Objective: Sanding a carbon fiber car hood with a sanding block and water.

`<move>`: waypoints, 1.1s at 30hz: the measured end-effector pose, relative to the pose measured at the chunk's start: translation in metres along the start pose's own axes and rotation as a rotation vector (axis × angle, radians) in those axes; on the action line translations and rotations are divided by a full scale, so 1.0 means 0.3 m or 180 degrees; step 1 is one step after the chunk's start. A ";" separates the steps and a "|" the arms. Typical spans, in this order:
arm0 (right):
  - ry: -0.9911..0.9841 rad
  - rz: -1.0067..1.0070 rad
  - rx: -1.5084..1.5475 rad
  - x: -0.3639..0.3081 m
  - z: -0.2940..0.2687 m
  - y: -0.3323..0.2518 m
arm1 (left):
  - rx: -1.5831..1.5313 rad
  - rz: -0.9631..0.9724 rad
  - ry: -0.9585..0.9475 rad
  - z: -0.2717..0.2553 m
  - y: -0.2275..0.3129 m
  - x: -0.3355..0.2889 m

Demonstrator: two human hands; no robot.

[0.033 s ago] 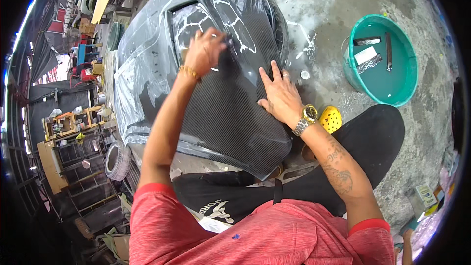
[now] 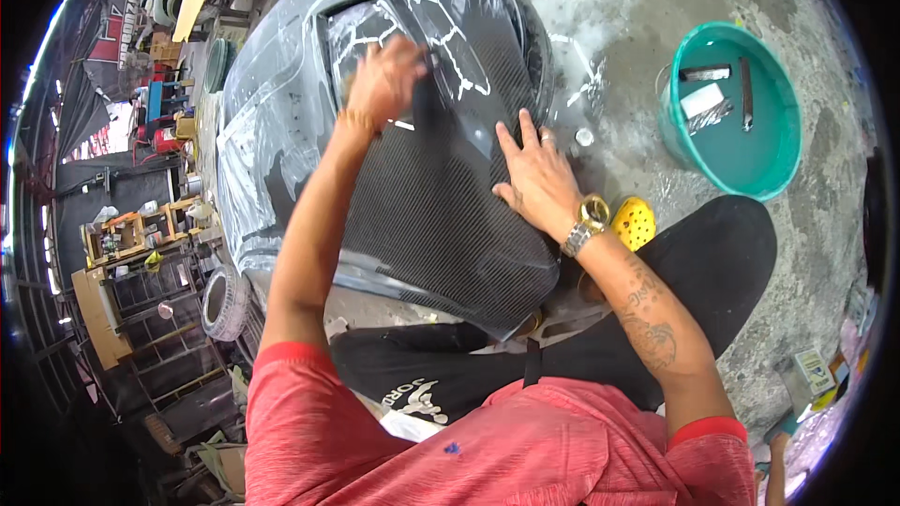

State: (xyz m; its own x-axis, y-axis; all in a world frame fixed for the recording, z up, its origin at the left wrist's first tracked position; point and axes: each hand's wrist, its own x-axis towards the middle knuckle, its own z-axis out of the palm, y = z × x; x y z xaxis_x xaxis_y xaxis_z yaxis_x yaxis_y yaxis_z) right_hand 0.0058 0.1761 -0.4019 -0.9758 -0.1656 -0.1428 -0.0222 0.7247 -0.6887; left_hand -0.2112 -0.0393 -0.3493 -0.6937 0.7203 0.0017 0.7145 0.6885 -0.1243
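A large carbon-fibre car panel (image 2: 422, 215) lies in front of me, its dark weave bare toward me and its far left side grey. White, milky streaks run over its wet far part. My left hand (image 2: 386, 80) is on the panel beside a framed recess (image 2: 358, 33), its bent fingers blurred by motion. A dark patch shows next to these fingers; what they hold is not clear. My right hand (image 2: 539, 169) rests flat on the panel's right edge, fingers spread and nothing in them. A wristwatch (image 2: 593, 213) is on that wrist.
A teal bucket (image 2: 677, 136) of water stands at the right, with dark strips (image 2: 746, 94) and a white block (image 2: 701, 101) inside. A yellow clog (image 2: 636, 222) is by my right forearm. A tyre (image 2: 225, 305) and wooden shelves (image 2: 141, 234) are at the left.
My left hand has shifted slightly away from me on the panel and is more blurred. My right hand stays in its place.
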 end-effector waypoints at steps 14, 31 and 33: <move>0.0078 -0.0065 -0.0006 -0.015 -0.030 -0.021 | 0.0181 -0.0375 0.0142 -0.033 -0.072 0.103; -0.0109 -0.0023 -0.0095 -0.018 -0.048 0.048 | -0.0155 -0.0276 0.0008 0.025 0.197 -0.112; -0.0210 -0.0070 -0.0129 -0.020 -0.055 0.048 | -0.0376 -0.0075 0.0013 0.004 0.285 -0.219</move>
State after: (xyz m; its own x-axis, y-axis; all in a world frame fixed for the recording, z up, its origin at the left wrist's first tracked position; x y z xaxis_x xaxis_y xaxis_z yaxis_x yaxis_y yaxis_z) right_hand 0.0077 0.1985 -0.3993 -0.9585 -0.2245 -0.1754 -0.0535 0.7466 -0.6631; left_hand -0.1048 -0.0278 -0.3611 -0.7102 0.7039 0.0075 0.7039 0.7103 -0.0063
